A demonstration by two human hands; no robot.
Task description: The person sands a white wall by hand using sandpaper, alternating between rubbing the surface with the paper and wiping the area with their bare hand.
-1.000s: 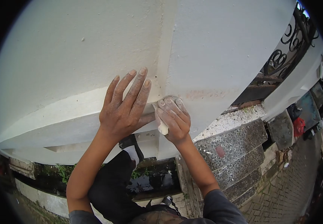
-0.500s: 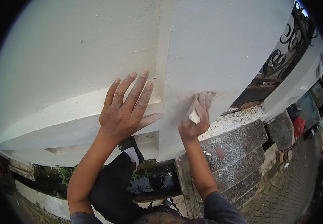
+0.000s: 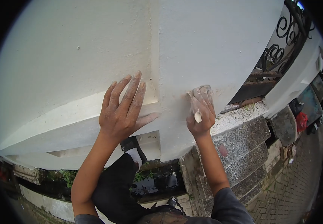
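Observation:
A pale painted wall [image 3: 198,48] fills the upper part of the view. My left hand [image 3: 122,108] rests on it with fingers spread, dusty with white powder, beside the recessed edge. To the right, my right hand [image 3: 202,112] presses a folded piece of pale sandpaper or cloth [image 3: 198,116] against the wall; its exact material cannot be made out. A brownish smudge shows on the wall around those fingers.
Black scrolled ironwork [image 3: 277,56] stands at the upper right. Below are stone slabs [image 3: 240,149], a ditch with dark water [image 3: 157,183], a red bag [image 3: 301,121] and brick paving [image 3: 292,186]. My foot [image 3: 135,147] is near the wall's base.
My right hand has shifted rightward along the wall with the folded piece, and its fingers now lie flatter over it. My left hand stays on the wall; the view has shifted slightly.

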